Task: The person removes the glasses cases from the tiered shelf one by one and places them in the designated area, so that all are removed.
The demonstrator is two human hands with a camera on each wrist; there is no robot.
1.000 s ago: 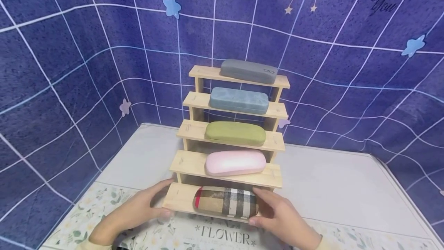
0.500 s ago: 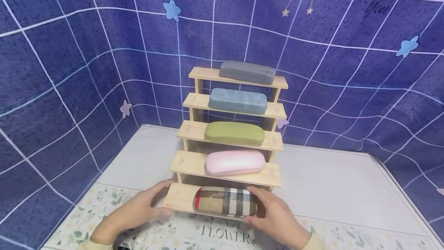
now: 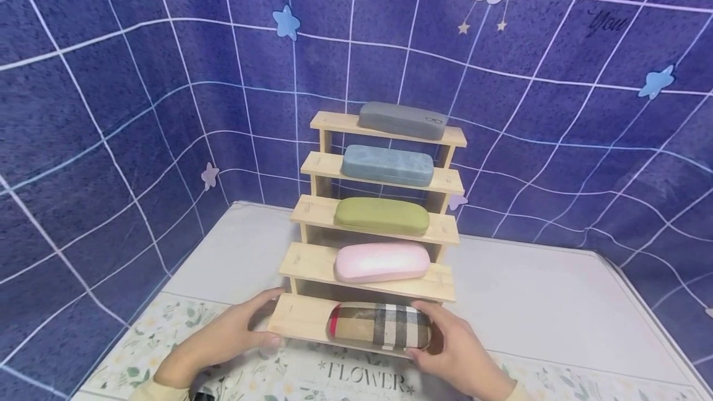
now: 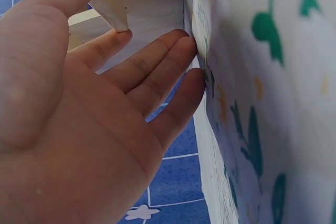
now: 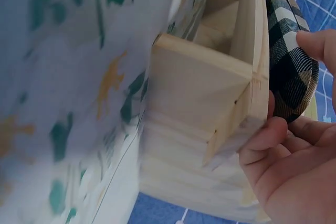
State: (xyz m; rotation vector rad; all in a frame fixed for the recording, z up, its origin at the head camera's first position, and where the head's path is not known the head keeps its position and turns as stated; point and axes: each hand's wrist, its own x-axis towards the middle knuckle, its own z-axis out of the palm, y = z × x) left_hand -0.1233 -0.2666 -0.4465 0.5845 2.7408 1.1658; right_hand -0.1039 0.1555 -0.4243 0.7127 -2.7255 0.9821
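Note:
A plaid glasses case [image 3: 380, 325] in beige, black and white with a red stripe lies on the lowest step of a wooden tiered rack [image 3: 298, 315]. My right hand [image 3: 459, 345] grips the right end of this case between thumb and fingers; in the right wrist view, the thumb lies on the plaid cloth. At the left end of the same step is my left hand [image 3: 231, 332], thumb near the front corner. Its fingers are nearly straight in the left wrist view, and one fingertip touches the rack's wood [image 4: 116, 11].
Higher steps bear a pink case [image 3: 382, 262], a green case [image 3: 382, 215], a blue case [image 3: 387, 165] and a grey case [image 3: 403, 120]. Under the rack is a white table [image 3: 535, 293] with a floral mat [image 3: 223, 382]. A blue curtain [image 3: 250, 54] hangs behind.
My right hand first moved left over the plaid case's end, then slid the case a little right along the step. My left hand stayed at the rack's left end. The view shifted slightly.

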